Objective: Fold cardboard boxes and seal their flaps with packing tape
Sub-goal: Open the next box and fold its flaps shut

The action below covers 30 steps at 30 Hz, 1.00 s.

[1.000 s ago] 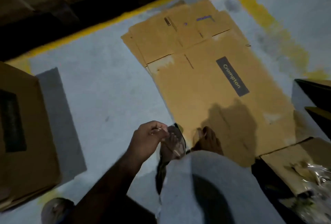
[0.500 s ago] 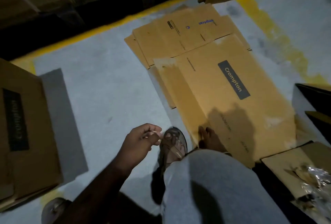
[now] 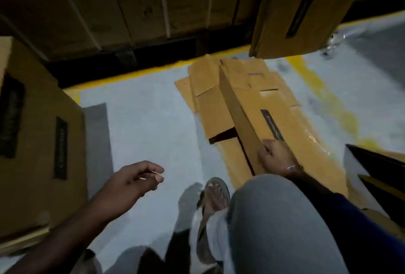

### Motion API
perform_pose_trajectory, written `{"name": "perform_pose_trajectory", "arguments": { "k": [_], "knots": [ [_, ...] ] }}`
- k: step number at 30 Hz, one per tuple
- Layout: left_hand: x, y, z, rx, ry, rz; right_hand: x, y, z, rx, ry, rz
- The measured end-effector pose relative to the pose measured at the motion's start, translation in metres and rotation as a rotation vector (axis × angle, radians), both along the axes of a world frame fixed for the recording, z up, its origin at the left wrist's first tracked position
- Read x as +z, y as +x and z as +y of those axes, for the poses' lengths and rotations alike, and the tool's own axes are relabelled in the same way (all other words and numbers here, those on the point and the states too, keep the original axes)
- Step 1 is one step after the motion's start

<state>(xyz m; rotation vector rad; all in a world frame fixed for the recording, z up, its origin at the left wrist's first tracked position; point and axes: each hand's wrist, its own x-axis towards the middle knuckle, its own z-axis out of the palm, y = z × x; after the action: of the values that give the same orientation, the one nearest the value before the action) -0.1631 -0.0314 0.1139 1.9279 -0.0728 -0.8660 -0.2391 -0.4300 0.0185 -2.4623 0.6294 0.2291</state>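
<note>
Head view: right hand (image 3: 276, 158) grips the flat box's (image 3: 260, 120) near edge, tilting it up; left hand (image 3: 133, 182) pinches a thin stick (image 3: 149, 175). Next, likely squaring it open.

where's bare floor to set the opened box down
The widest bare patch is the grey floor between the standing box on the left and the flat cardboard stack. On the right it is crowded: the right hand grips the lifted box over the stack, and open boxes border it.
</note>
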Motion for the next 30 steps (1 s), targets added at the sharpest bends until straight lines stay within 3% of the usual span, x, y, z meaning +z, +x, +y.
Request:
{"name": "perform_pose_trajectory", "arguments": {
  "k": [4, 7, 10, 16, 21, 27, 30],
  "knots": [
    [0.040, 0.000, 0.044, 0.084, -0.027, -0.068, 0.095, 0.052, 0.022, -0.038, 0.028, -0.187],
    [0.052, 0.001, 0.063, 0.195, -0.031, -0.070, 0.157, 0.087, 0.052, -0.131, 0.205, -0.337],
    [0.058, 0.005, 0.067, 0.243, -0.041, -0.059, 0.199, 0.112, 0.094, -0.168, 0.327, -0.346],
    [0.068, 0.022, 0.065, 0.305, -0.118, 0.007, 0.202, 0.067, 0.190, -0.051, 0.338, -0.427],
    [0.068, 0.030, 0.070, 0.303, -0.160, 0.043, 0.222, 0.039, 0.220, 0.021, 0.424, -0.540],
    [0.071, 0.051, 0.077, 0.487, -0.240, 0.070, 0.246, -0.011, 0.241, 0.160, 0.661, -0.436],
    [0.068, 0.060, 0.076, 0.492, -0.256, 0.093, 0.231, -0.021, 0.256, 0.294, 0.578, -0.387]
  ]
}}
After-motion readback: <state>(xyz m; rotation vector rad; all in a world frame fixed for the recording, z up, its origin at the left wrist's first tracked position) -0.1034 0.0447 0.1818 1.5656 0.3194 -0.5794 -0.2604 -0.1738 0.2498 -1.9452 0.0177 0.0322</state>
